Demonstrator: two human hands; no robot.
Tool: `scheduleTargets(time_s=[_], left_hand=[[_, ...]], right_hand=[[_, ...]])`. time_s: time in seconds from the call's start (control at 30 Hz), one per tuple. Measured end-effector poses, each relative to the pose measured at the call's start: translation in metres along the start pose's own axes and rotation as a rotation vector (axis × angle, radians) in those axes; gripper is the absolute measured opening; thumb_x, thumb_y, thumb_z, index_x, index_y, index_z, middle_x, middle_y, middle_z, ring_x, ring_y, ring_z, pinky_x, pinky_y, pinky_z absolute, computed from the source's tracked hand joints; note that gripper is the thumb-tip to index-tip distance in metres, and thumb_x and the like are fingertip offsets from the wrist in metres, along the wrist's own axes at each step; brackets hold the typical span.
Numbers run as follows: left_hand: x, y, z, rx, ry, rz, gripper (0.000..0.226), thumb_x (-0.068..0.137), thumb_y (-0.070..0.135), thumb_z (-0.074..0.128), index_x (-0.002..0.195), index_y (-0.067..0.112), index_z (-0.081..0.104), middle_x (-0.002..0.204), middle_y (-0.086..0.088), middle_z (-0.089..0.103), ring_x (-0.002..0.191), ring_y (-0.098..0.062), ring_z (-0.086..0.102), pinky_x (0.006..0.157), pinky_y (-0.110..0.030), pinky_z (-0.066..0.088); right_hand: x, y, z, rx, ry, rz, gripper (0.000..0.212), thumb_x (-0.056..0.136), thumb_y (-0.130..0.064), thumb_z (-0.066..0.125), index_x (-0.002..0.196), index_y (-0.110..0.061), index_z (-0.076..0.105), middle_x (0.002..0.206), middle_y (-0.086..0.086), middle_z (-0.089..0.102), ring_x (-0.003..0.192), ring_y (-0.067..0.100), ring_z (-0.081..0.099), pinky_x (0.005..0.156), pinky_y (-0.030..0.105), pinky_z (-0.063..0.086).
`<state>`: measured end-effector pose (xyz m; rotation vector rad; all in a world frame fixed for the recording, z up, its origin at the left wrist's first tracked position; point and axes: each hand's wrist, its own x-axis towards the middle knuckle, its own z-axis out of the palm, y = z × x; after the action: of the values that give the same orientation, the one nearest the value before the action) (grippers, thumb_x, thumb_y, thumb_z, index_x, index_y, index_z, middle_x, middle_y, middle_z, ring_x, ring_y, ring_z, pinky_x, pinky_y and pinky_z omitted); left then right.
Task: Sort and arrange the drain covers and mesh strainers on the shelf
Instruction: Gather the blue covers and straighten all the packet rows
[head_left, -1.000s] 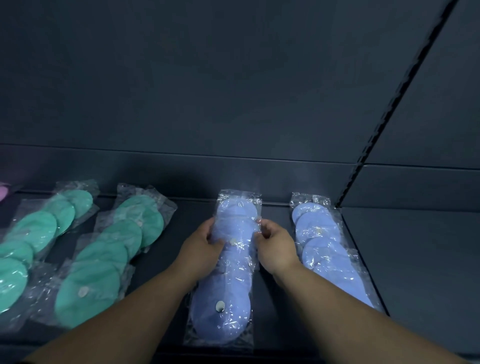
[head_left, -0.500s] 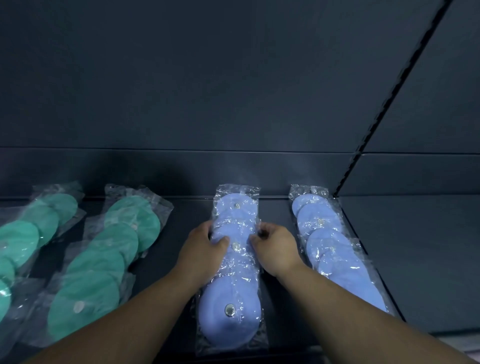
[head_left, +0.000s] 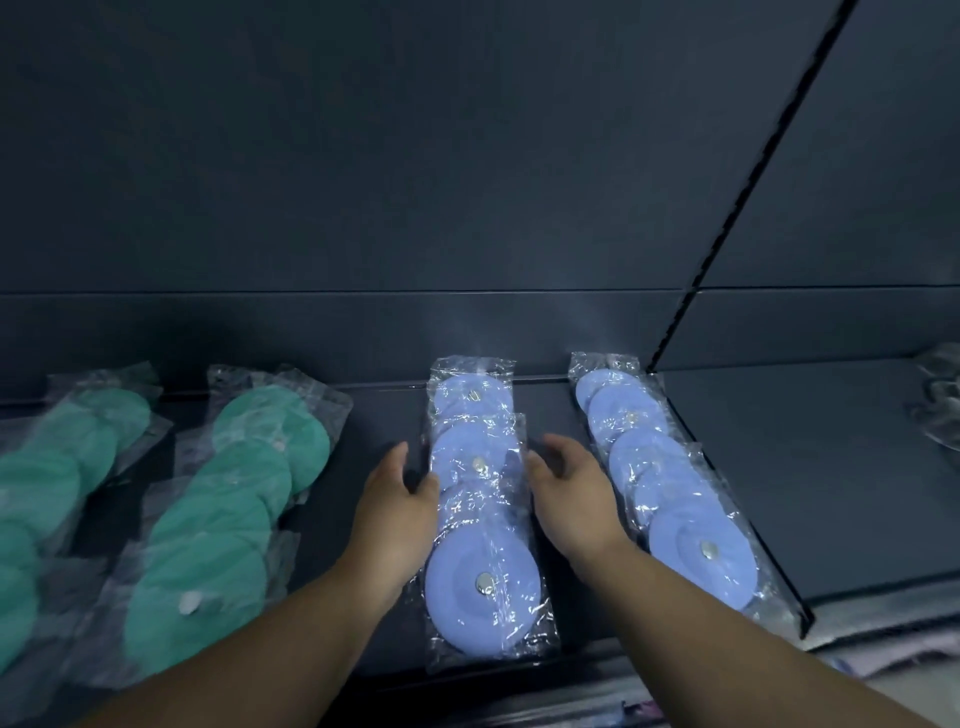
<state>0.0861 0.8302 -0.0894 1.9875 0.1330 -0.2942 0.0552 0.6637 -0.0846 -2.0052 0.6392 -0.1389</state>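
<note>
Down on the dark shelf (head_left: 382, 415), in the head view, the middle row of blue drain covers (head_left: 483, 587) lies in clear bags, running from the near edge to the far wall. The left hand (head_left: 400, 501) sits just beside its left side and the right hand (head_left: 571, 493) just beside its right, both with fingers loose and spread, gripping nothing. A second blue row (head_left: 675, 525) lies near on the right, and two rows of green covers (head_left: 218, 545) lie to the left.
</note>
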Motion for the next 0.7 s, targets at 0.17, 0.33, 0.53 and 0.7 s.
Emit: scheduleTargets(time_s=[0.17, 0.33, 0.53, 0.7], left_hand=[[-0.043, -0.018, -0.002, -0.05, 0.068, -0.014, 0.049, 0.094, 0.027, 0.054, 0.14, 0.017, 0.042, 0.134, 0.001, 0.052, 0.118, -0.014, 0.052, 0.096, -0.024, 0.037], [-0.061, -0.019, 0.0, -0.069, 0.087, -0.017, 0.019, 0.09, 0.02, 0.058, 0.109, 0.022, 0.062, 0.101, 0.008, 0.067, 0.092, -0.01, 0.061, 0.079, -0.023, 0.042], [-0.073, -0.014, 0.006, -0.114, 0.061, 0.029, 0.017, 0.089, 0.016, 0.061, 0.1, 0.028, 0.064, 0.096, 0.009, 0.069, 0.091, -0.009, 0.064, 0.075, -0.02, 0.048], [-0.077, -0.01, 0.01, -0.2, 0.048, -0.009, 0.009, 0.083, 0.016, 0.069, 0.087, 0.024, 0.066, 0.095, -0.002, 0.07, 0.083, -0.013, 0.063, 0.078, -0.029, 0.05]], right_hand=[[-0.046, 0.014, -0.012, -0.041, -0.053, 0.0, 0.035, 0.085, -0.046, 0.064, 0.111, -0.023, 0.06, 0.103, -0.009, 0.064, 0.091, 0.004, 0.06, 0.077, 0.014, 0.042], [-0.064, 0.019, -0.02, -0.134, -0.241, -0.021, 0.033, 0.076, -0.046, 0.074, 0.097, -0.023, 0.064, 0.084, -0.008, 0.068, 0.075, 0.005, 0.063, 0.064, 0.013, 0.045], [-0.072, 0.03, -0.029, -0.083, -0.244, -0.125, 0.019, 0.078, -0.034, 0.076, 0.086, -0.027, 0.06, 0.073, -0.007, 0.064, 0.062, 0.005, 0.057, 0.059, 0.01, 0.044], [-0.072, 0.032, -0.031, 0.005, -0.275, -0.076, 0.022, 0.077, -0.028, 0.077, 0.083, -0.018, 0.059, 0.076, 0.006, 0.068, 0.059, 0.016, 0.061, 0.064, 0.03, 0.053]])
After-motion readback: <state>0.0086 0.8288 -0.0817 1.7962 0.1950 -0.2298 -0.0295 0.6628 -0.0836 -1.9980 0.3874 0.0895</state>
